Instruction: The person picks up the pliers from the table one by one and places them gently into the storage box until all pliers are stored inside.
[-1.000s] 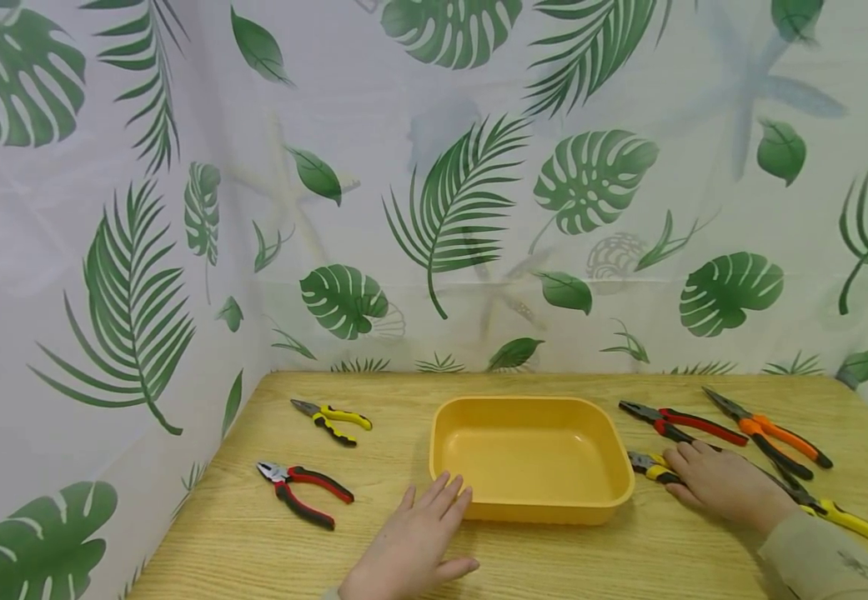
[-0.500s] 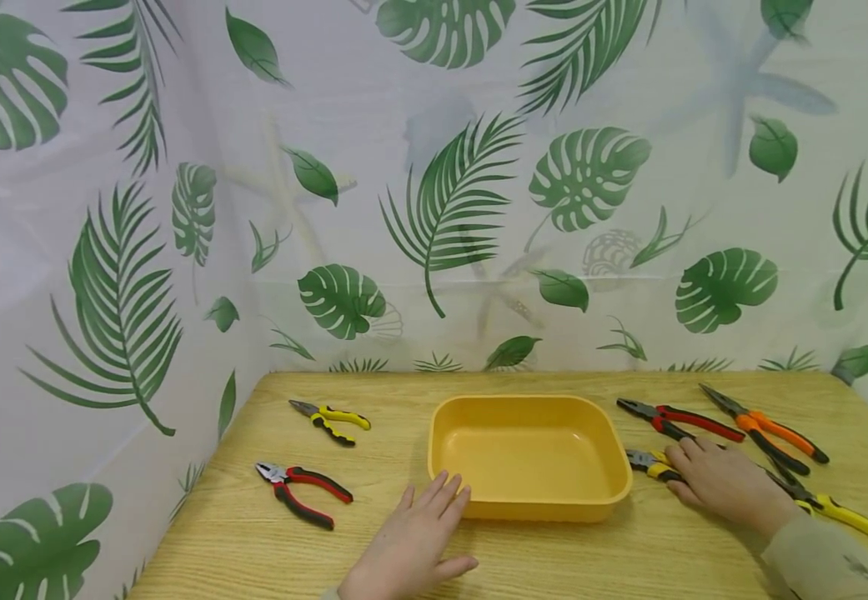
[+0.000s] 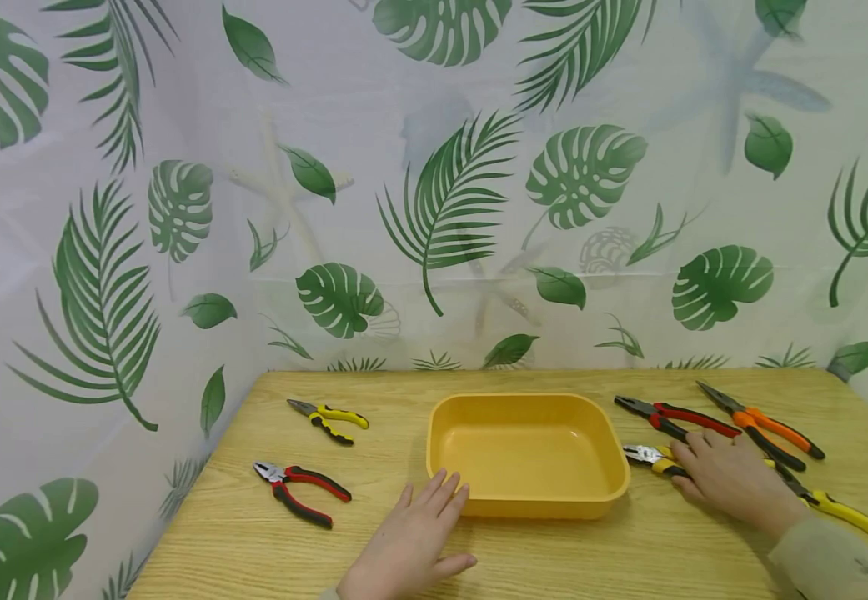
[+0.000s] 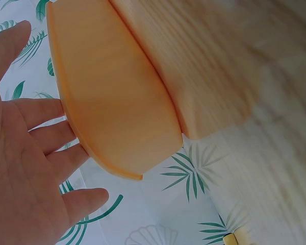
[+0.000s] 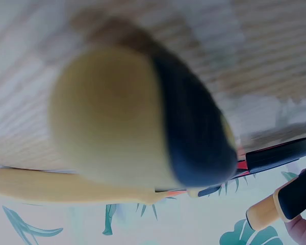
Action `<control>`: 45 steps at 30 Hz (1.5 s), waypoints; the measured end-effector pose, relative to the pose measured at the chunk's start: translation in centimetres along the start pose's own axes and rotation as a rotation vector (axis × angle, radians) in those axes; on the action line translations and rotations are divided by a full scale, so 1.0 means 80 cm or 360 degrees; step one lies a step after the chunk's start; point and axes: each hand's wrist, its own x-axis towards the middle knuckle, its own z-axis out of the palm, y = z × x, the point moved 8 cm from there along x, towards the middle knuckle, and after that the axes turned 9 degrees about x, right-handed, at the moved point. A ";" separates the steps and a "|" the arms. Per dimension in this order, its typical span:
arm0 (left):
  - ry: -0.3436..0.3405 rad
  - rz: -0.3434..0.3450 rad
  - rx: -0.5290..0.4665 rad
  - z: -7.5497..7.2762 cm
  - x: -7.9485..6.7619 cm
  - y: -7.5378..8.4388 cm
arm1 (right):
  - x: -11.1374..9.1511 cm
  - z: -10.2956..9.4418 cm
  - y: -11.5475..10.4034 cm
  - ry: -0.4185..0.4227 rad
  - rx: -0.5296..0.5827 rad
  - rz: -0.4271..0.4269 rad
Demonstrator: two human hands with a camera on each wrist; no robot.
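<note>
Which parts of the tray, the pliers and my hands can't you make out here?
Head view: the yellow-and-black pliers, mid-handles, hidden by the right hand.
Head view: the long yellow handle, its end, cut off by the right edge.
Head view: the yellow tray, front left, partly behind the left hand.
Left wrist view: the tray's inside, hidden by its wall.
Right wrist view: the big tan-and-black shape, too blurred to identify.

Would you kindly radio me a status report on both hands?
Left hand touching near-left corner of tray. Right hand gripping yellow-and-black pliers beside tray. Red-and-black pliers close beyond, possibly in the way.
</note>
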 end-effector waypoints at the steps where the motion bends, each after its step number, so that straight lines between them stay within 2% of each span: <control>1: -0.0005 -0.0001 -0.0001 0.000 0.000 0.000 | 0.000 -0.001 0.001 -0.0001 0.0001 0.0010; 11: 0.0014 0.0007 0.0010 0.000 0.000 0.001 | -0.001 -0.007 0.004 -0.0110 0.0016 0.0136; 14: 0.0038 0.0012 0.0026 -0.001 -0.001 0.002 | -0.002 -0.015 0.003 -0.0050 -0.0017 0.0099; 20: 0.0058 0.0014 0.0025 -0.002 -0.002 0.003 | -0.006 -0.038 0.000 0.0182 -0.0074 0.0019; 26: 0.0031 0.0010 -0.0002 -0.002 -0.003 0.003 | -0.006 -0.052 0.005 0.0177 -0.0082 0.0136; 30: 0.0019 0.0006 -0.0018 -0.001 -0.003 0.002 | -0.006 -0.066 0.006 0.0271 -0.0055 0.0165; 34: 0.0024 0.0013 -0.0023 -0.002 -0.003 0.003 | -0.006 -0.077 0.003 0.0354 -0.0043 0.0142; 45: -0.0005 -0.0005 -0.0034 0.001 -0.003 0.001 | 0.009 -0.096 -0.021 0.0341 -0.0108 0.0034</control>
